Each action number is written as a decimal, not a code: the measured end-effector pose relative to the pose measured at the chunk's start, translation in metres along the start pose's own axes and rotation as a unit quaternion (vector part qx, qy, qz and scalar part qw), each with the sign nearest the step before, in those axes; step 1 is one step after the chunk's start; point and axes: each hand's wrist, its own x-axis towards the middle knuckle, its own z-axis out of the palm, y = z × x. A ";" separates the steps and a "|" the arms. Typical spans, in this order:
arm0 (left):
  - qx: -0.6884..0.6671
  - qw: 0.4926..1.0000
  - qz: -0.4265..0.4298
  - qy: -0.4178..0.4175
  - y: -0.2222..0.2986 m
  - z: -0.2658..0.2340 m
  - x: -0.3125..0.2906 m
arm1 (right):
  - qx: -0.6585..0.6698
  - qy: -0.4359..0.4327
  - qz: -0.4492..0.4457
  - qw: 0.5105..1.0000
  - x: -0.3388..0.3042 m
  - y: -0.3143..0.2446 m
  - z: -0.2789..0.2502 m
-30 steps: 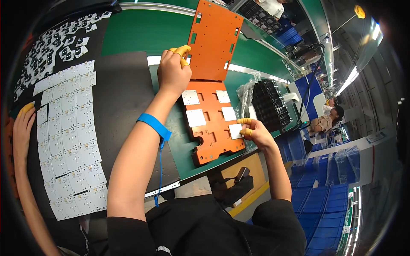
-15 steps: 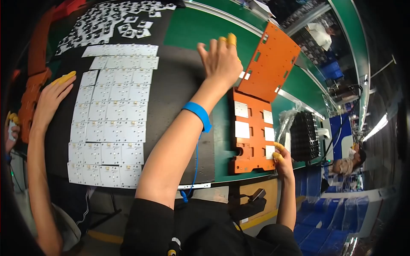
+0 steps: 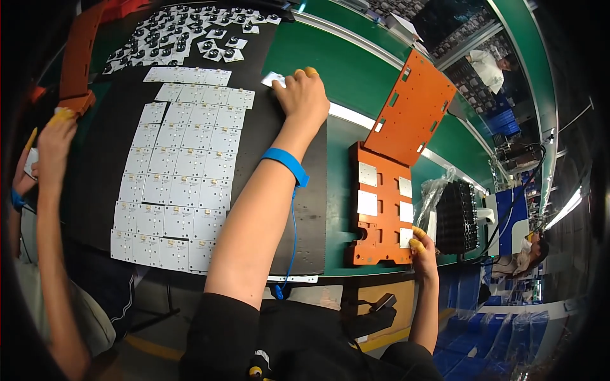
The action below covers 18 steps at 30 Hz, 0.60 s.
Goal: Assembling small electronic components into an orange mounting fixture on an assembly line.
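1. Pinching a white board (image 3: 272, 80) at its near edge: left grip (image 3: 304, 95), thumb and fingers drawn together, board sticking out to the left past the fingertips. Held above the black mat (image 3: 310, 222), close to the bare green of the desk (image 3: 337, 63).
2. Right grip (image 3: 424, 254): yellow-capped fingertips at the right edge of a white plate (image 3: 405, 238), touching it. Cannot tell whether they are clamped on it or merely resting there.
3. That plate sits at the lower right of an orange jig (image 3: 386, 219). Four more plates lie in the jig: two down the left side, two above the touched one on the right. Hinged lid (image 3: 413, 108) stands open at the far end.
4. Blue wristband (image 3: 286, 166) on the left forearm, blue cord (image 3: 293, 238) running down from it.
5. Left of that forearm, white boards in close rows (image 3: 181, 165) on the mat; beyond them, a cluster of boards with black parts on top (image 3: 171, 35).
6. Right of the jig: clear plastic (image 3: 438, 190), then a black rack (image 3: 459, 219).
7. Far left, a co-worker's hand (image 3: 57, 136) at a second orange jig (image 3: 77, 101).
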 end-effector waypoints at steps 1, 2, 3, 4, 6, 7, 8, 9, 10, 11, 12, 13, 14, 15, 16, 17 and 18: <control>0.010 1.000 0.029 0.002 0.001 0.001 -0.002 | 0.000 0.002 -0.001 1.000 0.000 0.001 0.000; 0.019 0.998 0.059 0.003 0.002 0.002 -0.003 | -0.005 0.006 -0.006 1.000 0.000 0.002 0.000; 0.013 0.998 0.060 0.006 0.003 0.002 -0.004 | -0.011 0.011 -0.011 1.000 0.001 0.002 0.001; 0.010 0.998 0.063 0.005 0.004 0.002 -0.004 | -0.011 0.014 -0.011 1.000 0.001 0.003 -0.001; 0.029 0.994 0.064 0.078 0.007 0.000 -0.002 | -0.010 0.022 -0.017 1.000 -0.002 0.004 -0.004; 0.040 0.997 0.039 0.044 0.013 -0.004 0.000 | -0.007 0.018 -0.021 1.000 -0.005 0.002 -0.005; 0.056 0.996 0.014 0.060 0.012 0.004 0.000 | -0.008 0.017 -0.013 1.000 -0.007 -0.002 -0.004; 0.071 0.995 -0.010 0.076 0.009 0.012 0.000 | -0.008 0.017 -0.005 1.000 -0.009 -0.006 -0.003; 0.098 0.994 -0.010 -0.038 0.013 0.010 -0.002 | 0.009 0.044 0.013 0.999 -0.010 -0.003 -0.004; 0.086 0.996 0.018 -0.013 0.003 0.015 0.000 | 0.012 0.006 0.013 1.000 -0.008 -0.007 -0.001; 0.049 0.998 0.040 -0.023 0.002 0.012 0.003 | 0.023 -0.009 0.015 1.000 -0.007 -0.010 -0.002; 0.036 0.997 0.063 -0.021 -0.003 0.012 0.004 | -0.001 0.016 0.015 1.000 -0.006 -0.011 0.000; 0.024 0.995 0.099 -0.022 -0.007 0.015 0.008 | 0.020 0.011 -0.001 1.000 -0.003 -0.007 -0.007; -0.003 0.993 0.118 0.006 -0.014 0.017 0.008 | 0.005 0.043 -0.015 0.999 -0.004 -0.016 0.001; -0.026 0.991 0.132 0.028 -0.015 0.021 0.008 | -0.019 0.053 -0.055 0.997 -0.007 -0.022 -0.002; -0.044 0.993 0.110 0.011 -0.011 0.019 0.006 | -0.021 0.069 -0.088 0.993 -0.011 -0.025 -0.006; -0.031 0.994 0.099 0.028 -0.009 0.023 0.007 | -0.055 0.095 -0.112 0.988 -0.019 -0.033 -0.011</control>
